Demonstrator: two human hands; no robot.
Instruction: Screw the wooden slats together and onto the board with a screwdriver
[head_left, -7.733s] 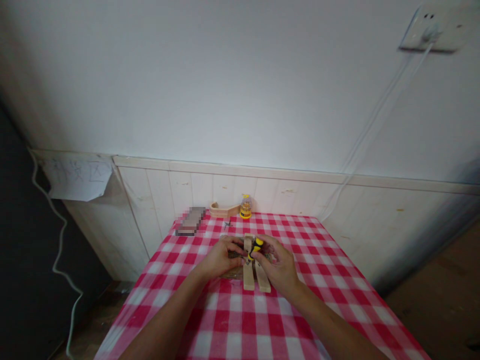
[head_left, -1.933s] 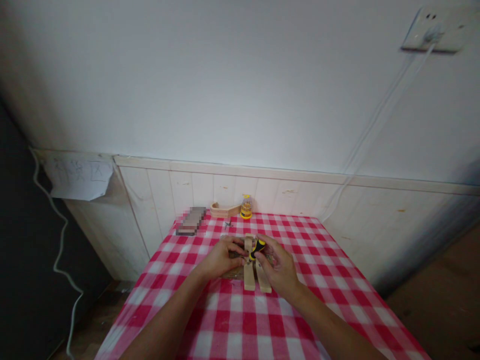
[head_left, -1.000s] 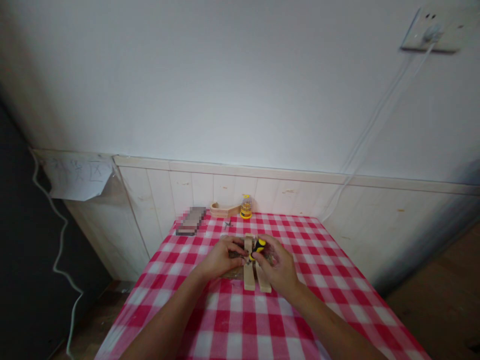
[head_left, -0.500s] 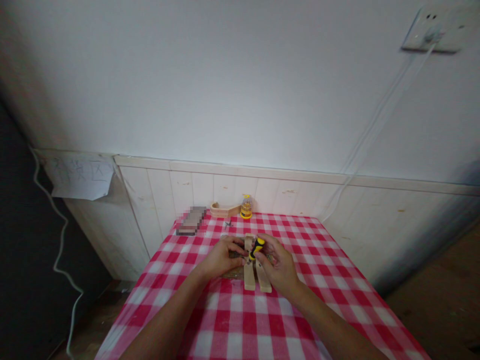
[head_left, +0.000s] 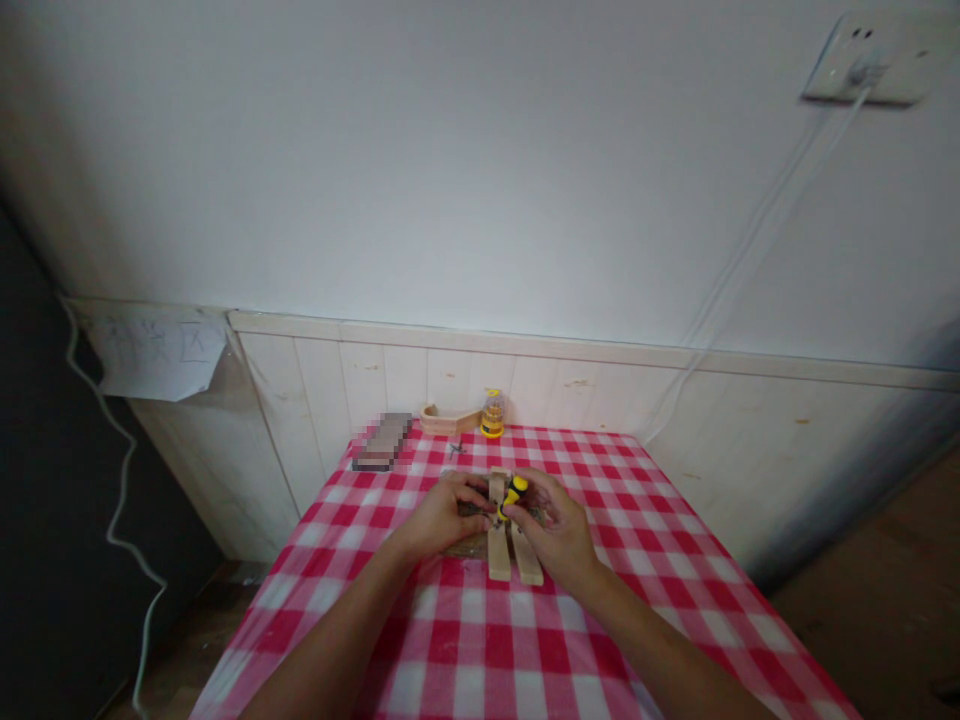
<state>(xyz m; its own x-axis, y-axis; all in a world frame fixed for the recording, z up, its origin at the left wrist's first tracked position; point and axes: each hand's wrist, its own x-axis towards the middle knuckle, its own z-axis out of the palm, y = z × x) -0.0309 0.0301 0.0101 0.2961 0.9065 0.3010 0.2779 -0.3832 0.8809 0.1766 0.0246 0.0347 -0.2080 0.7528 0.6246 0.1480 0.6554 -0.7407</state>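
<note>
My right hand (head_left: 561, 528) is closed around a yellow-and-black screwdriver (head_left: 517, 487), its handle tilted up and to the right. The tool's lower end meets pale wooden pieces (head_left: 499, 558) lying on the table, where small dark metal parts show. My left hand (head_left: 444, 515) comes in from the other side, thumb and fingers pinched at the wood by the screwdriver's lower end. What those fingertips hold is too small to make out. Beneath my left hand lies a brown, flat, board-like thing (head_left: 469, 547), partly covered.
A red-and-white checked cloth (head_left: 480, 650) covers the table. Toward the wall stand a yellow-capped clear container (head_left: 493, 415) and a curved wooden piece (head_left: 442, 420). Small dark metal parts (head_left: 457, 450) lie nearby. A blurred-out flat object (head_left: 382, 443) rests at the back left corner.
The screwdriver handle has turned a little in my right hand, and the thumb and fingers have shifted on it. My left hand and the wooden pieces stay in place.
</note>
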